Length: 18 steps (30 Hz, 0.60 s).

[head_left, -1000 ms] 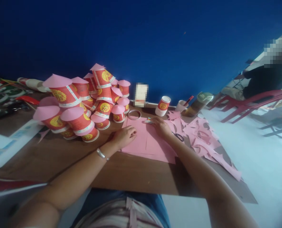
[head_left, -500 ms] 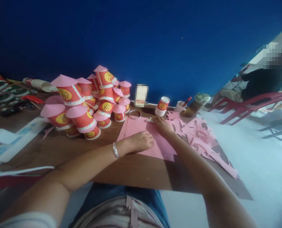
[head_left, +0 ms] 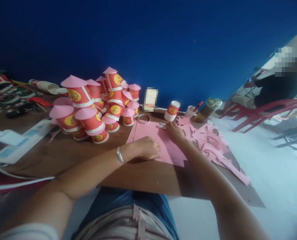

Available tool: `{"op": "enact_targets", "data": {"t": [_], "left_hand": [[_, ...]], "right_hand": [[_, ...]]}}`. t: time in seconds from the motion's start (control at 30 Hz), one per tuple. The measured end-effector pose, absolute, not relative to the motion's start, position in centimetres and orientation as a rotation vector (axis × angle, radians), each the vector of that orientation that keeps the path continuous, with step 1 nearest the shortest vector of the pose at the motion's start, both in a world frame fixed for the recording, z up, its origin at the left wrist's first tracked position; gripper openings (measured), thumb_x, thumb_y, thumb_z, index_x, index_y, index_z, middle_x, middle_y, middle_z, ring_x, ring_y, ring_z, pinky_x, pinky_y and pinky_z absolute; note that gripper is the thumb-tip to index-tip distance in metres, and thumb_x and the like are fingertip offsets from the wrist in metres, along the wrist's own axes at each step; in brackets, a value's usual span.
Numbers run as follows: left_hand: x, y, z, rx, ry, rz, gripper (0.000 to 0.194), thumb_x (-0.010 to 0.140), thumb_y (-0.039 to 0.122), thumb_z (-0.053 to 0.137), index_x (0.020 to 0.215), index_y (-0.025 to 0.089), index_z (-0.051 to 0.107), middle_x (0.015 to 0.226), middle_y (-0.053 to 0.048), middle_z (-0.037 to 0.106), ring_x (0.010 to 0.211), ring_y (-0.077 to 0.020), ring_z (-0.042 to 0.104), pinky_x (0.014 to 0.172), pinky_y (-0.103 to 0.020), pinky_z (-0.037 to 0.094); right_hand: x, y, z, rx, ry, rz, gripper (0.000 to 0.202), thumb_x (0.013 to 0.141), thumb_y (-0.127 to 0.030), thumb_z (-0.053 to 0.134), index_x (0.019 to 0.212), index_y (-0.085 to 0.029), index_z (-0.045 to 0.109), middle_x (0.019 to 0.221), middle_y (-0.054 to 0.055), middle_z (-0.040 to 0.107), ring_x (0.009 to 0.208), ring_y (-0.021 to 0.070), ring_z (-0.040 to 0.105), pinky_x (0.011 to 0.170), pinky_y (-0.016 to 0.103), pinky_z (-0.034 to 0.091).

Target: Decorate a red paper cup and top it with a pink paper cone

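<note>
Pink paper sheets [head_left: 163, 146] lie stacked on the brown table in front of me. My left hand [head_left: 148, 148], a silver bracelet on its wrist, rests on their near left part with its fingers curled under. Whether anything is inside those fingers is hidden. Farther back, my right hand [head_left: 175, 131] is closed at the end of a small white piece with coloured marks [head_left: 162, 125], low over the paper. A ring-shaped tape roll [head_left: 143, 119] lies at the sheets' back edge. Behind my right hand stands a red and white paper cup [head_left: 172, 110] with a yellow emblem.
Red cups with pink cone tops [head_left: 88, 120] are piled at left. Cut pink scraps [head_left: 213, 143] cover the right side, near a white cup with a red-handled tool [head_left: 191, 111] and a bottle [head_left: 210, 108]. A power strip [head_left: 23, 141] lies left. A person sits beyond a red chair [head_left: 258, 113].
My left hand has curled its fingers further and shifted slightly left on the paper. My right hand stays by the small white piece. The view has turned slightly left.
</note>
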<state>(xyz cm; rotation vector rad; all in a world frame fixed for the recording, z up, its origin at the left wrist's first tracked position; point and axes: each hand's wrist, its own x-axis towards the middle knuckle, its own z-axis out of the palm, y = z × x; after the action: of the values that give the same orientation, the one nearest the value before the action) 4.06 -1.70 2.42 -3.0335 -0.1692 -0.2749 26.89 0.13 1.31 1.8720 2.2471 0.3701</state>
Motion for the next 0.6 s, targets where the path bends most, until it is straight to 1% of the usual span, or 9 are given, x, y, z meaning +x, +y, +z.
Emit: {"op": "enact_targets", "data": {"t": [0.07,0.13,0.23,0.33,0.4,0.5,0.6], "left_hand": [[3.6,-1.3,2.4,-3.022,-0.187,-0.304,0.009,0.098,0.016,0.066,0.095,0.016,0.074,0.094,-0.008,0.080,0.085,-0.0216,0.072,0.074,-0.034,0.051],[3.3,-0.8,2.3,-2.998,-0.167,-0.330,0.013,0.096,0.008,0.064,0.099,0.016,0.073,0.098,-0.008,0.080,0.090,-0.0211,0.072,0.078,-0.034,0.051],[3.7,-0.6,1.7,-2.941,-0.110,-0.352,0.011,0.094,0.006,0.066,0.093,0.015,0.071,0.091,-0.008,0.077,0.086,-0.0220,0.070,0.077,-0.036,0.051],[4.8,-0.5,1.0,-2.896,-0.027,-0.391,0.016,0.092,0.003,0.066,0.083,0.016,0.069,0.082,-0.007,0.073,0.076,-0.0208,0.067,0.072,-0.036,0.049],[5.1,-0.4,0.8,-2.891,0.001,-0.428,0.018,0.092,0.003,0.066,0.080,0.016,0.068,0.080,-0.007,0.072,0.075,-0.0204,0.066,0.071,-0.036,0.048],[4.7,-0.1,0.9,-2.902,-0.041,-0.450,0.016,0.094,0.005,0.065,0.083,0.016,0.070,0.086,-0.007,0.075,0.079,-0.0209,0.067,0.071,-0.035,0.048],[3.7,0.0,1.6,-2.935,-0.093,-0.394,0.014,0.095,0.006,0.063,0.088,0.016,0.070,0.088,-0.007,0.076,0.080,-0.0202,0.067,0.076,-0.035,0.049]], "right_hand": [[26.9,0.1,1.2,1.866,2.245,0.368,0.041,0.105,-0.006,0.035,0.135,-0.007,0.064,0.129,0.024,0.065,0.118,0.0304,0.063,0.088,0.038,0.057],[27.1,0.0,1.1,1.864,2.248,0.367,0.041,0.105,-0.006,0.035,0.135,-0.007,0.064,0.129,0.024,0.065,0.119,0.0305,0.062,0.089,0.038,0.056],[27.4,0.2,0.6,1.867,2.253,0.372,0.041,0.105,-0.007,0.036,0.136,-0.007,0.063,0.130,0.024,0.064,0.120,0.0309,0.061,0.090,0.038,0.056],[27.6,0.5,0.3,1.867,2.263,0.380,0.041,0.106,-0.007,0.036,0.136,-0.008,0.063,0.128,0.023,0.064,0.120,0.0303,0.061,0.090,0.037,0.056],[27.7,0.6,0.1,1.869,2.266,0.386,0.040,0.106,-0.007,0.036,0.136,-0.008,0.063,0.127,0.022,0.065,0.119,0.0302,0.061,0.089,0.038,0.056],[27.9,0.4,0.0,1.880,2.260,0.394,0.041,0.105,-0.007,0.035,0.136,-0.009,0.063,0.128,0.022,0.065,0.117,0.0304,0.062,0.089,0.039,0.057],[28.2,0.1,-0.1,1.891,2.262,0.402,0.042,0.105,-0.005,0.035,0.137,-0.008,0.062,0.130,0.023,0.064,0.118,0.0311,0.061,0.091,0.040,0.056]]}}
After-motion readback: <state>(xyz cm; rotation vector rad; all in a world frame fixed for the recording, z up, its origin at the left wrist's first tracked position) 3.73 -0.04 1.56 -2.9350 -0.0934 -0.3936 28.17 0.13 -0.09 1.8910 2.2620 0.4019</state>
